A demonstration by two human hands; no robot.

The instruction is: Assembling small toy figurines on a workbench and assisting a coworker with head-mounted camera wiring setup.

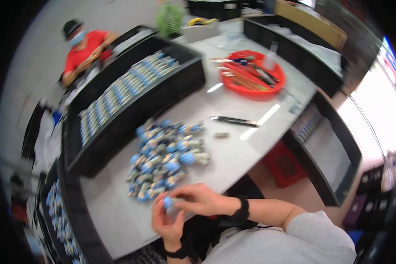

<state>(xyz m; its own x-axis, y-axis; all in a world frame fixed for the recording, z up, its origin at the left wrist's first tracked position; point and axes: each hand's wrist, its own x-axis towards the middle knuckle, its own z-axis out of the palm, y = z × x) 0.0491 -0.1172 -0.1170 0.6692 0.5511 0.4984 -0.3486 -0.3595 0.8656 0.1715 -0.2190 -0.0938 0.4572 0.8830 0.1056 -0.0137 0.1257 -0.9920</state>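
In front of my body, both hands are together at the near edge of the table. A small figurine with a round blue top (pixel 167 202) and a greyish lower part is between them. My left hand (pixel 166 224) cups it from the left, with thumb and fingers around it. From the right, my right hand (pixel 200 199) closes its fingertips on the same figurine. Its finer details are blurred and partly covered by fingers. Just beyond my hands lies a loose pile of similar blue, grey and cream figurines (pixel 163 158).
A black crate (pixel 163 100) with rows of figurines stands beyond the pile. A craft knife (pixel 235 121) and small grey block (pixel 221 135) lie right of it. Farther back is a red tool tray (pixel 251 93). Another crate (pixel 310 171) is at right. A co-worker (pixel 87 50) sits far left.
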